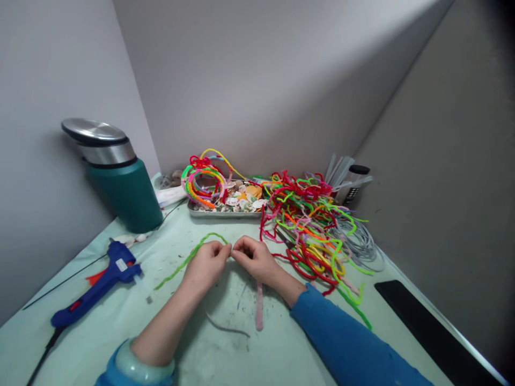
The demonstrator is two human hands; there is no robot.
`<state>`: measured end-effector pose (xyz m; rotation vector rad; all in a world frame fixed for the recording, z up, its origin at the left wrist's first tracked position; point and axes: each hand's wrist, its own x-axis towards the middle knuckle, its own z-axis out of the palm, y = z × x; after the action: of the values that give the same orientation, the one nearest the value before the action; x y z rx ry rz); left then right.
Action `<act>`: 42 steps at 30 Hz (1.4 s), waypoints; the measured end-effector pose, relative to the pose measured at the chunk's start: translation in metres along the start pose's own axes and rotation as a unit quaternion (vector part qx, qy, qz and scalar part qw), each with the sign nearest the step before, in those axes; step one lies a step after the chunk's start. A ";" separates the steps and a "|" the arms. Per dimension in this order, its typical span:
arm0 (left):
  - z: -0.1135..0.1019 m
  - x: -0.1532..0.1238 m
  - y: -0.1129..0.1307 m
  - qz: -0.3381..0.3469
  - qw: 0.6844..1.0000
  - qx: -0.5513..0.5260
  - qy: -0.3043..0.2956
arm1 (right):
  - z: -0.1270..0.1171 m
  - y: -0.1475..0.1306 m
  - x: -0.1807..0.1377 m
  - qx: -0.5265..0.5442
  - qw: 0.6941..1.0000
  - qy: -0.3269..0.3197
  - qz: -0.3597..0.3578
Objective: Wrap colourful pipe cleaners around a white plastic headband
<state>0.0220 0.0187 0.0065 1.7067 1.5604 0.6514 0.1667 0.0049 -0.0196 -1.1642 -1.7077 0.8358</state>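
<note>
My left hand (pixel 209 262) is closed in a pinch on a green pipe cleaner (pixel 185 261), which arcs up behind the hand and trails down to the left. My right hand (pixel 256 258) is also pinched, its fingertips meeting those of the left; what sits between them is too small to make out. Below the right hand a pink fuzzy strip (pixel 259 311) shows, its upper end hidden by the hand. On the green tablecloth (pixel 225 359) in front of my hands lies a thin grey strand (pixel 227 328).
At the left are a blue hot glue gun (pixel 98 284) and a teal bottle (pixel 123 193). Behind my hands, a metal tray (pixel 229 214) holds small flat pieces and coiled pipe cleaners. Tangled pipe cleaners (pixel 301 209), grey wire (pixel 358 241) and a black flat object (pixel 418 321) lie right.
</note>
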 end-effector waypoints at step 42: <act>0.008 -0.001 -0.010 0.338 0.921 0.135 0.140 | -0.002 0.010 0.007 0.062 0.996 0.049 0.038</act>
<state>0.0216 0.0167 -0.0061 2.4864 1.2570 1.0997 0.1705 0.0144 -0.0255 -1.1732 -1.5192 0.9036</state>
